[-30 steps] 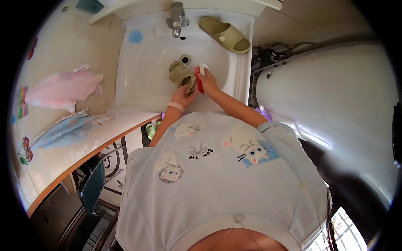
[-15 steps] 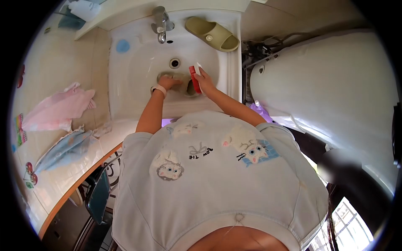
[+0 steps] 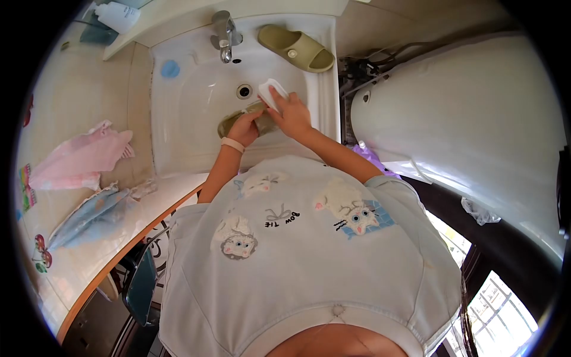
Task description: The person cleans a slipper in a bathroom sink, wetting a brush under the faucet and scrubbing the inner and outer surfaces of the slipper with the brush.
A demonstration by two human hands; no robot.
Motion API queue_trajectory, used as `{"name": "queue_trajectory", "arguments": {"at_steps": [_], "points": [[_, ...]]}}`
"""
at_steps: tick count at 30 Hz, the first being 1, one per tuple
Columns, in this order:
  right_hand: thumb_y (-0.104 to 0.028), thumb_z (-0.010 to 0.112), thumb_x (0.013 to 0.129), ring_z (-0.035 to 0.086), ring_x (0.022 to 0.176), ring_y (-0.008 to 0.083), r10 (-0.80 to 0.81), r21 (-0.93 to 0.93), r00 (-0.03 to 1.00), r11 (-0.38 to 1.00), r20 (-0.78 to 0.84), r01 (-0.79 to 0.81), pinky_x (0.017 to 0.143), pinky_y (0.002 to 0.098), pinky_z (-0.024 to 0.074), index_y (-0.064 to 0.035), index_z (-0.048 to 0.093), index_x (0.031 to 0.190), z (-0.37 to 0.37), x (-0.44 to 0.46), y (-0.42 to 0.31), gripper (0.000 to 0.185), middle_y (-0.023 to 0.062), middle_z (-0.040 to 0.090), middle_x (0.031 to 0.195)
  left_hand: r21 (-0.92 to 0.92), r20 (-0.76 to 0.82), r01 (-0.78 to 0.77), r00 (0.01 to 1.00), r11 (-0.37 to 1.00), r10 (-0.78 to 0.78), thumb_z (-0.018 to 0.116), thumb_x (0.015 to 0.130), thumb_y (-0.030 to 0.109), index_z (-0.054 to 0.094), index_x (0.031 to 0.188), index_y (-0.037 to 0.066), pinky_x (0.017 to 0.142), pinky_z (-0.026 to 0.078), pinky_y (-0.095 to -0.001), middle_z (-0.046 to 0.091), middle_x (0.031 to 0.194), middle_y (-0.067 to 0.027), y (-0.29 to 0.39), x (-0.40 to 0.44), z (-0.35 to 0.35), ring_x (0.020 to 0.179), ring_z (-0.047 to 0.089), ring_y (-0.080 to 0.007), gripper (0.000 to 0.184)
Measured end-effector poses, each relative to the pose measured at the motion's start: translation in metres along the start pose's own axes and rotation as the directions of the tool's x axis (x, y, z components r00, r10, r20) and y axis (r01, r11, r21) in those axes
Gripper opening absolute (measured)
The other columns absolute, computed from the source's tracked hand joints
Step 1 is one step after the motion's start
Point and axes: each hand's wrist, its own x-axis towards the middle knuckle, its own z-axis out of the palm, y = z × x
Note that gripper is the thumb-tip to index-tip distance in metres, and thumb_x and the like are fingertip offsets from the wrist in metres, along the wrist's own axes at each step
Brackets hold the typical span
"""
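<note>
Pale shirt (image 3: 309, 279), cat patches (image 3: 359, 219), light wristband (image 3: 232, 144)

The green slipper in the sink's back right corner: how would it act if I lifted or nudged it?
The green slipper would probably feel light and slightly squashy, since its thick, matte body looks like moulded foam. It seems unlikely to roll, being long and broad, but a nudge might slide it, as the sink looks smooth and glossy.

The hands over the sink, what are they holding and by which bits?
The left hand holds a green slipper by its near side, around the middle. The right hand holds a brush by its white back.
</note>
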Motion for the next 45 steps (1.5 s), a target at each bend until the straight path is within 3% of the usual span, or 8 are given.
{"name": "queue_trajectory", "arguments": {"at_steps": [2, 5, 11, 15, 21, 23, 29, 45], "points": [[-0.038, 0.055, 0.083, 0.054, 0.082, 0.0372, -0.016, 0.033, 1.000, 0.999, -0.027, 0.017, 0.073, 0.0427, 0.0457, -0.0248, 0.036, 0.136, 0.003, 0.002, -0.008, 0.057, 0.0209, 0.048, 0.093, -0.349, 0.108, 0.005, 0.993, 0.937, 0.035, 0.047, 0.091, 0.019, 0.048, 0.120, 0.004, 0.095, 0.039, -0.0349, 0.053, 0.117, -0.0080, -0.005, 0.001, 0.004, 0.107, 0.051, -0.0223, 0.033], [-0.037, 0.055, 0.083, 0.054, 0.080, 0.0370, -0.093, 0.004, 0.995, 0.996, -0.039, 0.093, 0.071, 0.0428, 0.0460, -0.0248, 0.037, 0.135, -0.004, 0.002, -0.006, 0.057, 0.0202, 0.047, 0.092, -0.431, 0.108, -0.073, 0.985, 0.899, 0.132, 0.042, 0.093, 0.024, 0.042, 0.126, 0.006, 0.098, 0.037, -0.0383, 0.049, 0.124, -0.0083, -0.002, 0.002, -0.003, 0.113, 0.048, -0.0245, 0.037], [-0.034, 0.055, 0.083, 0.054, 0.082, 0.0385, -0.099, -0.109, 0.995, 0.989, 0.017, 0.100, 0.070, 0.0430, 0.0461, -0.0209, 0.038, 0.134, -0.023, 0.027, -0.025, 0.056, 0.0227, 0.049, 0.096, -0.182, -0.007, -0.165, 0.986, 0.969, 0.167, 0.041, 0.094, 0.028, 0.043, 0.125, 0.009, 0.096, 0.039, -0.0363, 0.050, 0.123, -0.0059, -0.003, 0.000, 0.017, 0.111, 0.049, -0.0202, 0.036], [-0.031, 0.056, 0.082, 0.054, 0.082, 0.0393, -0.153, -0.104, 0.978, 0.985, -0.142, 0.139, 0.070, 0.0451, 0.0457, -0.0176, 0.039, 0.134, 0.003, 0.014, -0.031, 0.057, 0.0239, 0.049, 0.096, -0.331, -0.148, -0.259, 0.964, 0.907, 0.221, 0.041, 0.094, 0.025, 0.043, 0.125, 0.006, 0.098, 0.037, -0.0371, 0.049, 0.125, -0.0070, 0.016, -0.011, 0.026, 0.113, 0.047, -0.0208, 0.037], [-0.029, 0.058, 0.080, 0.055, 0.086, 0.0373, -0.231, -0.132, 0.951, 0.969, -0.203, 0.207, 0.072, 0.0441, 0.0462, -0.0171, 0.040, 0.133, -0.009, 0.023, -0.062, 0.057, 0.0232, 0.049, 0.097, -0.269, -0.114, -0.241, 0.969, 0.933, 0.217, 0.037, 0.095, 0.024, 0.044, 0.126, 0.007, 0.098, 0.035, -0.0335, 0.049, 0.126, -0.0033, 0.009, -0.020, 0.023, 0.114, 0.047, -0.0184, 0.036], [-0.030, 0.058, 0.080, 0.055, 0.085, 0.0374, 0.098, -0.055, 0.995, 0.993, -0.034, -0.100, 0.071, 0.0438, 0.0462, -0.0171, 0.039, 0.133, -0.027, 0.045, -0.077, 0.057, 0.0223, 0.049, 0.094, -0.193, -0.054, -0.275, 0.961, 0.942, 0.270, 0.036, 0.095, 0.025, 0.043, 0.126, 0.007, 0.098, 0.036, -0.0333, 0.048, 0.127, -0.0034, 0.009, -0.024, 0.032, 0.114, 0.047, -0.0177, 0.036], [-0.032, 0.055, 0.082, 0.056, 0.079, 0.0352, -0.142, -0.060, 0.989, 0.988, 0.033, 0.144, 0.066, 0.0450, 0.0468, -0.0154, 0.041, 0.131, -0.009, 0.012, -0.076, 0.054, 0.0231, 0.049, 0.094, -0.291, -0.088, -0.320, 0.948, 0.902, 0.307, 0.036, 0.096, 0.028, 0.043, 0.126, 0.008, 0.100, 0.034, -0.0354, 0.047, 0.127, -0.0044, 0.035, -0.024, 0.013, 0.116, 0.045, -0.0187, 0.037], [-0.032, 0.058, 0.080, 0.055, 0.076, 0.0361, -0.084, -0.051, 0.988, 0.996, -0.129, 0.078, 0.064, 0.0444, 0.0473, -0.0165, 0.041, 0.133, -0.017, 0.031, -0.074, 0.058, 0.0224, 0.048, 0.090, -0.211, -0.060, -0.442, 0.896, 0.872, 0.440, 0.037, 0.095, 0.028, 0.043, 0.125, 0.004, 0.097, 0.038, -0.0345, 0.051, 0.123, -0.0070, 0.027, -0.025, 0.012, 0.113, 0.048, -0.0196, 0.040]]}}
